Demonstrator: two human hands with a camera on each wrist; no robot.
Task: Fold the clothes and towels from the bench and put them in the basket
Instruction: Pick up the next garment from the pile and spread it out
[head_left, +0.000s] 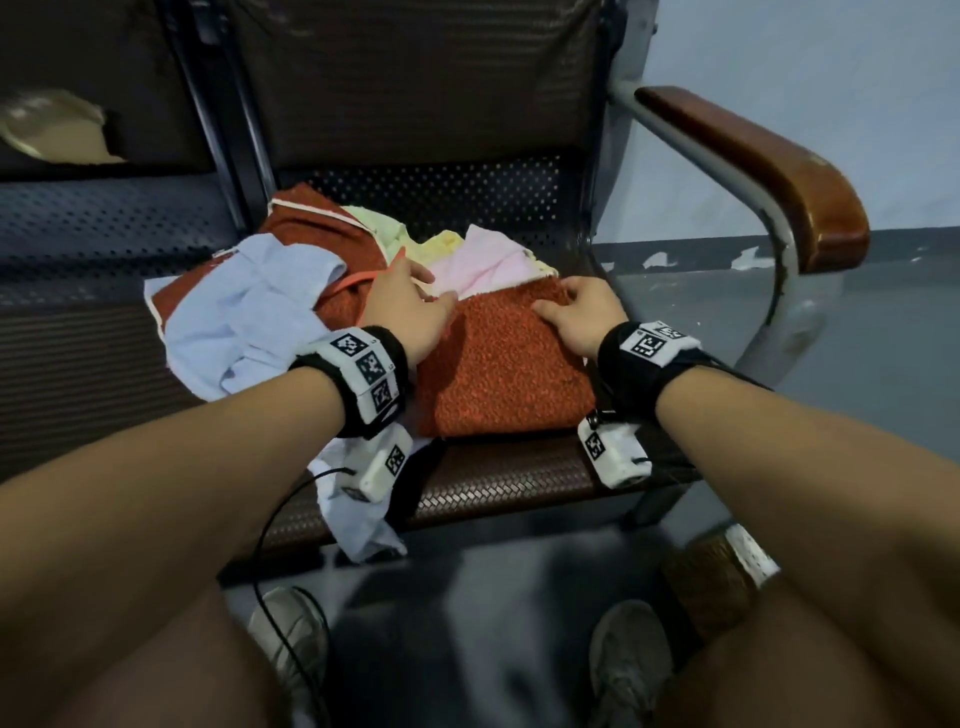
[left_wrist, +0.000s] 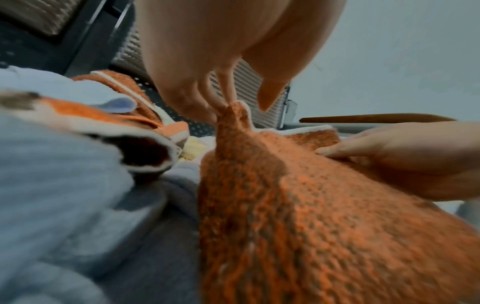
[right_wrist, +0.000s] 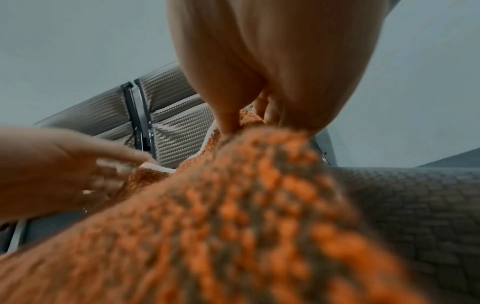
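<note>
Folding orange towel (head_left: 498, 364) at surface front edge | left hand (head_left: 410, 306) pinching far-left corner, right hand (head_left: 582, 312) apparently pinching far-right | advice: be matching corners squarely before creasing.

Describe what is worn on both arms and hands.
Both forearms are bare, with no sleeves, and the left hand and right hand wear no gloves. Each wrist carries a black wristband fitted with white blocks printed with black square markers. A small white camera unit hangs under each wrist; a thin black cable trails from the left one.
</note>
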